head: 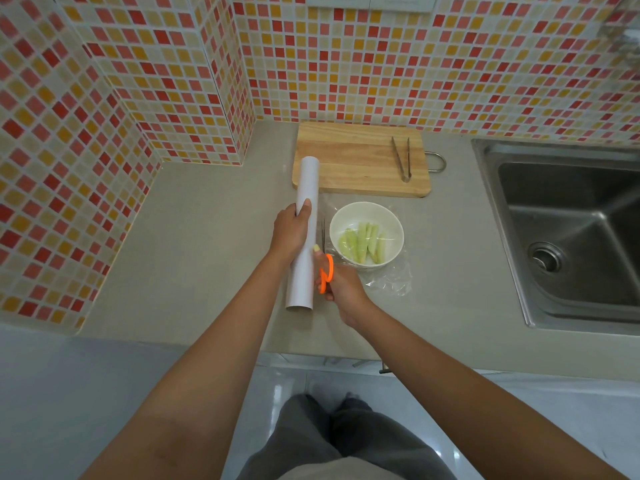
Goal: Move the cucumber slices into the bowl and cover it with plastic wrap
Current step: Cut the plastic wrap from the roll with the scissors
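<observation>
Mosaic wall tiles [145, 81] in red, orange and cream backing a beige, matte tabletop [207, 216], with a stainless steel sink [571, 237] sunk in at the right. Lying near the wall: a rectangular wooden cutting board [349, 161], carrying metal tongs [401, 159]. Sitting just in front of the board: a round white bowl [367, 211], holding pale green cucumber slices [363, 242], with clear plastic wrap [391, 278] draping over it and crinkling on the tabletop at its near side. Gripping a white plastic wrap roll [304, 188] beside the bowl: the left hand [291, 230], fingers curling round the tube. Holding orange-handled scissors [326, 273]: the right hand [343, 289], fingers threading the loops, blades pointing away between roll and bowl.
</observation>
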Tool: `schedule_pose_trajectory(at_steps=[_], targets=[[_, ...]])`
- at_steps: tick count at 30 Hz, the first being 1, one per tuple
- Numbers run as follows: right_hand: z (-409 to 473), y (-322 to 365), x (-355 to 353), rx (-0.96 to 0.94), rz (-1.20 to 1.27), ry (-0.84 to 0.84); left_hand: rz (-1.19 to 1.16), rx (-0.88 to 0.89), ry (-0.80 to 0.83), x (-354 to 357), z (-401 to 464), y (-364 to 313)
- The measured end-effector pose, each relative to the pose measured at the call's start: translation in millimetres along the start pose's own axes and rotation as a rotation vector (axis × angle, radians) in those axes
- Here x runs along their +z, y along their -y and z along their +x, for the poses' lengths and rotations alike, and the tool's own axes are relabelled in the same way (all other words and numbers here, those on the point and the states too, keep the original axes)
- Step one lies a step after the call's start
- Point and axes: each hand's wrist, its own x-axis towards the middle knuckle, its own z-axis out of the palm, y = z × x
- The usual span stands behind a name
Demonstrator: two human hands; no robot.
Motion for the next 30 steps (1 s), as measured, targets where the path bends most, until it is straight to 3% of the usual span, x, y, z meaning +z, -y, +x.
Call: schedule_pose_trajectory(at_steps=[30], targets=[[10, 35, 3, 0.042, -0.032, -0.025, -0.019, 0.045, 0.021, -6, -2, -4]])
